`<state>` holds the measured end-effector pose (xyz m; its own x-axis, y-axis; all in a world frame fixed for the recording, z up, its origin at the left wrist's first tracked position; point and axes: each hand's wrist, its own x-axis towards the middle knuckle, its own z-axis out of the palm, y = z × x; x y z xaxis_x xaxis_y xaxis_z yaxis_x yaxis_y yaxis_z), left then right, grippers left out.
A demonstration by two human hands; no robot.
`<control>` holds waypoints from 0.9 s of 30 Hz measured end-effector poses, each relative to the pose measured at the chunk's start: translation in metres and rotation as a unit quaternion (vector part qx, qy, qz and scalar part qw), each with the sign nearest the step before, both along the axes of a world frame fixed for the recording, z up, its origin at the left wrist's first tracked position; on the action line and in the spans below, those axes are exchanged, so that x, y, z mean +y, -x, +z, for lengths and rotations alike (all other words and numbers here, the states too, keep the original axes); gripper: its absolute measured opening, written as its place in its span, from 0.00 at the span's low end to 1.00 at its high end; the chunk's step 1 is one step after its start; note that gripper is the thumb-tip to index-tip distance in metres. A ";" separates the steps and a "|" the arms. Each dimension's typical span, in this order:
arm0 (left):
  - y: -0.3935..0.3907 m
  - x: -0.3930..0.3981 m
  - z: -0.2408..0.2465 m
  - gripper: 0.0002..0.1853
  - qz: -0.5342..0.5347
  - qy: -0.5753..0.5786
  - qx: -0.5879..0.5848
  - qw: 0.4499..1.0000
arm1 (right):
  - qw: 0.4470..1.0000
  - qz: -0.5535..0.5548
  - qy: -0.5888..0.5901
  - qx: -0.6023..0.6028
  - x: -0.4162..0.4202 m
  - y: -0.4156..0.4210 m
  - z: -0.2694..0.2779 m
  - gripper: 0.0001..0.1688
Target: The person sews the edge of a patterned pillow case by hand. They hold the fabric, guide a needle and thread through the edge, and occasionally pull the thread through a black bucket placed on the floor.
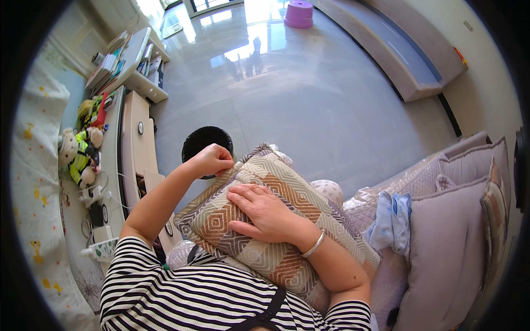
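Note:
A cushion (290,194) with a woven pattern of diamonds in beige, orange-brown and purple-grey lies across my lap. My right hand (263,215) rests flat on its upper face, fingers extended and holding nothing, with a bangle (315,244) on the wrist. At the cushion's far left edge, my left hand (213,160) is curled into a pinch. Its fingertips are at or very near the fabric; nothing distinct shows between them. Beyond and partly under that hand stands a black-lined bin (203,138) on the floor.
To the left, a cabinet (131,111) carries toys, chargers and cables, with books farther back. A grey sofa with a large cushion (447,248) and a light blue cloth (389,223) is on the right. A purple stool (299,14) stands far off on the tiled floor (298,95).

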<state>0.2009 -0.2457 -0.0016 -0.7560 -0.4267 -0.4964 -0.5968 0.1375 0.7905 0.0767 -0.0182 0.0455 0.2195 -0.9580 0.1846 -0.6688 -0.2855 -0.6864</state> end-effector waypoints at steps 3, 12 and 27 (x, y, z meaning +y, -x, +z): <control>0.004 0.003 -0.006 0.10 -0.067 0.134 0.031 0.988 | 1.000 -0.007 0.007 -0.008 0.000 -0.001 -0.007 0.37; 0.088 0.047 0.074 0.09 -0.076 0.082 0.228 0.967 | 0.990 -0.113 0.013 0.078 0.022 -0.002 0.005 0.31; 0.139 0.187 0.015 0.13 -0.448 0.185 0.235 0.842 | 0.601 -0.744 -0.141 -0.254 0.428 0.067 -0.079 0.20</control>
<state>0.0624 -0.0586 0.0132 -0.9326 0.3607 -0.0099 0.2457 0.6549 0.7146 0.0097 0.4103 -0.0333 -0.9360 -0.0320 -0.3505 0.2775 0.5454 -0.7909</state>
